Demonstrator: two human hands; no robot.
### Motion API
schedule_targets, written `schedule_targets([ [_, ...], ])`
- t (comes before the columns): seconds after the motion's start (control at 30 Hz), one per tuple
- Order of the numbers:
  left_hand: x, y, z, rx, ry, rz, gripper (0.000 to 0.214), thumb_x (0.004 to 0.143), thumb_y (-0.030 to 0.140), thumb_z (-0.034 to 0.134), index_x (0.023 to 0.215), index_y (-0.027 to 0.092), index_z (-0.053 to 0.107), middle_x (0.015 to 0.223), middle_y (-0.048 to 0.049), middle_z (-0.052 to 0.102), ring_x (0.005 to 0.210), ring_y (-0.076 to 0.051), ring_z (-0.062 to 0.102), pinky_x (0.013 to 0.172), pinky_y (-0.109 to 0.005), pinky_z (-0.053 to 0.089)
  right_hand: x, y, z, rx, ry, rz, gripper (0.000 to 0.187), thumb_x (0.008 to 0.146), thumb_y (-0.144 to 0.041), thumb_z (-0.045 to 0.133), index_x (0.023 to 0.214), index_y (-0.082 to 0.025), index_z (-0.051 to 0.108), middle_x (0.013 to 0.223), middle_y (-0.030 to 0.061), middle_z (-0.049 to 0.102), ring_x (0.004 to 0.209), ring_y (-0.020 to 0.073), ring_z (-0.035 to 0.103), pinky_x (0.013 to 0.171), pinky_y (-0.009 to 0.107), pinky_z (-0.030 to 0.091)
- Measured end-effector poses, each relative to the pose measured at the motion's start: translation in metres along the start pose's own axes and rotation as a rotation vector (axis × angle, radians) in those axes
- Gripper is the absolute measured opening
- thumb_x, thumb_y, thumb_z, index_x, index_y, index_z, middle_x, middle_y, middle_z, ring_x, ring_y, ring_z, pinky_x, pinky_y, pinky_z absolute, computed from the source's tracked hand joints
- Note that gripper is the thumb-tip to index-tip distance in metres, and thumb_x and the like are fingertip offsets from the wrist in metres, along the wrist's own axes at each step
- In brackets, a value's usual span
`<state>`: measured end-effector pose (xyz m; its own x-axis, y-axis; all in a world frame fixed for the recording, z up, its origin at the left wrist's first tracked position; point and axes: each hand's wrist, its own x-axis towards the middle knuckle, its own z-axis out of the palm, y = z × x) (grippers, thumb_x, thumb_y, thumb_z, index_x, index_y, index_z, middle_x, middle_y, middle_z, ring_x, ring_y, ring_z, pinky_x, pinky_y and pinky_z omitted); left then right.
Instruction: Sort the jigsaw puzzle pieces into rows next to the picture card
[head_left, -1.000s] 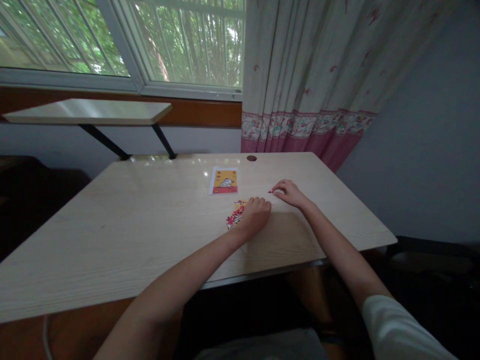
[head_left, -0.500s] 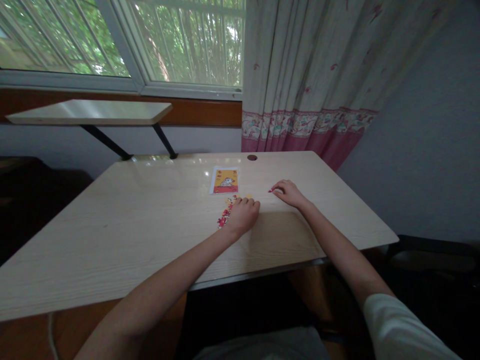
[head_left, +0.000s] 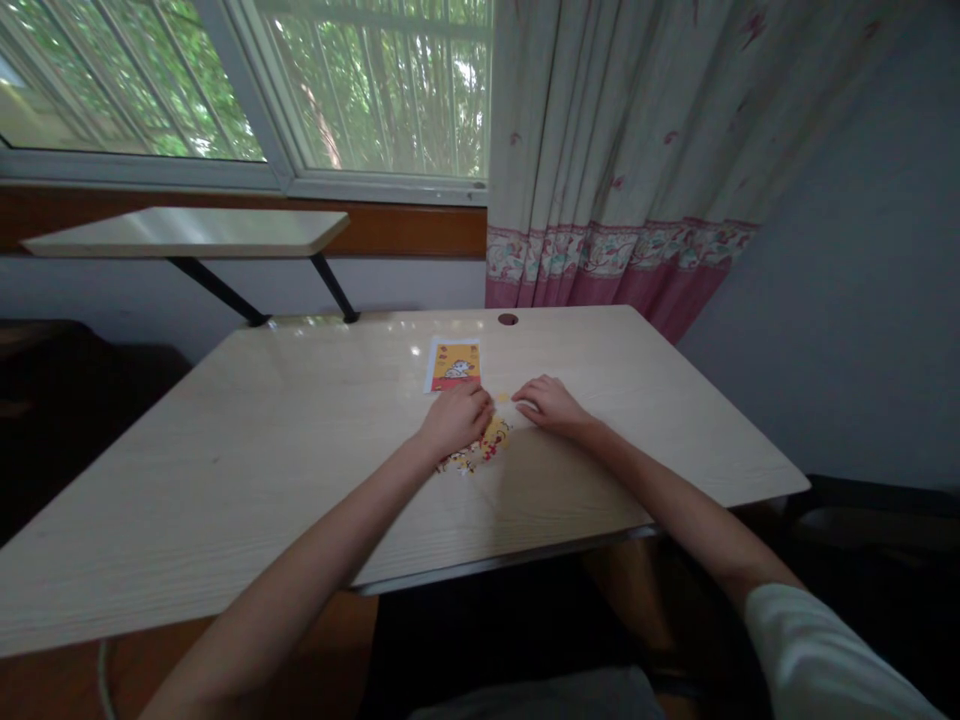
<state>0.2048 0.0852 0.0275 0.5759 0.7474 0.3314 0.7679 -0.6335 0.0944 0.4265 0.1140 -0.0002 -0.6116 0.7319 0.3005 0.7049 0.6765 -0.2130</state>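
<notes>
A small heap of red, yellow and white jigsaw puzzle pieces [head_left: 491, 442] lies on the desk. Over the heap's upper left side, my left hand [head_left: 456, 415] is curled, its fingertips touching or just above the pieces; what they grip is hidden. My right hand [head_left: 553, 404] is to the right of the heap, thumb and forefinger brought near each other; anything between them is too small to name. A yellow piece [head_left: 502, 397] lies between the two hands. Behind my left hand is a yellow and red picture card [head_left: 456, 362] with a white cartoon animal, its lower edge partly covered.
The pale wooden desk [head_left: 285, 450] has a round cable hole [head_left: 508, 319] at its back edge. A raised shelf [head_left: 195, 232] on black supports stands at the back left. Behind are a barred window [head_left: 382, 90] and a curtain [head_left: 600, 150]. A dark chair part [head_left: 862, 495] is at right.
My left hand has shifted left and slightly up, uncovering pieces on its right. My right hand has come left and nearer; the small red piece at its fingertips no longer shows.
</notes>
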Motion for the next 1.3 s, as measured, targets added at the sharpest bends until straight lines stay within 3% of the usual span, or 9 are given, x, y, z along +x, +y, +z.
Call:
schedule_targets([
  [0.23,-0.002,-0.02,0.003,0.027,0.029,-0.059,0.02,0.084,0.026,0.045,0.088,0.015,0.062,0.091,-0.0107,0.063,0.088,-0.023,0.057,0.078,-0.036,0.045,0.022,-0.017,0.004,-0.084,-0.057,-0.01,0.022,0.086,-0.028,0.049,0.101,-0.018,0.062,0.097,0.0077,0.063,0.094,0.0204,0.051,0.081,0.033,0.035],
  [0.47,-0.015,-0.018,0.009,-0.007,-0.04,-0.001,0.024,0.087,0.027,0.042,0.094,0.015,0.062,0.091,-0.0099,0.062,0.089,-0.022,0.056,0.08,-0.036,0.042,0.028,-0.031,0.015,-0.013,-0.003,0.021,0.014,0.083,-0.026,0.055,0.09,-0.017,0.063,0.092,0.0063,0.064,0.089,0.0192,0.053,0.079,0.032,0.035],
  [0.77,-0.019,-0.016,0.002,0.001,-0.097,-0.027,0.028,0.09,0.032,0.038,0.091,0.017,0.061,0.089,-0.008,0.062,0.089,-0.022,0.055,0.082,-0.036,0.039,0.018,-0.025,0.022,0.053,0.1,-0.039,0.014,0.082,-0.025,0.057,0.091,-0.018,0.064,0.09,0.0057,0.064,0.086,0.0173,0.052,0.077,0.03,0.035],
  [0.97,-0.023,-0.017,0.006,-0.052,-0.052,-0.003,0.031,0.09,0.032,0.04,0.112,0.018,0.057,0.108,-0.0096,0.059,0.099,-0.023,0.052,0.085,-0.038,0.04,0.018,-0.017,0.018,0.038,0.11,-0.039,0.011,0.079,-0.028,0.062,0.08,-0.017,0.065,0.08,0.0048,0.065,0.08,0.0175,0.054,0.073,0.03,0.036],
  [1.2,-0.023,-0.016,0.009,-0.113,-0.069,0.048,0.029,0.091,0.03,0.039,0.106,0.018,0.06,0.104,-0.0084,0.061,0.098,-0.021,0.054,0.086,-0.036,0.041,0.016,-0.011,0.019,0.033,0.102,-0.03,0.017,0.083,-0.017,0.055,0.097,-0.019,0.065,0.085,0.0051,0.067,0.082,0.0163,0.056,0.075,0.029,0.038],
  [1.3,-0.023,-0.015,0.007,-0.126,-0.065,0.055,0.029,0.09,0.03,0.039,0.104,0.017,0.061,0.102,-0.0082,0.062,0.096,-0.021,0.054,0.085,-0.036,0.042,0.014,-0.012,0.016,0.023,0.117,0.003,0.023,0.086,-0.02,0.051,0.106,-0.017,0.062,0.089,0.0067,0.067,0.082,0.0166,0.055,0.076,0.03,0.039],
])
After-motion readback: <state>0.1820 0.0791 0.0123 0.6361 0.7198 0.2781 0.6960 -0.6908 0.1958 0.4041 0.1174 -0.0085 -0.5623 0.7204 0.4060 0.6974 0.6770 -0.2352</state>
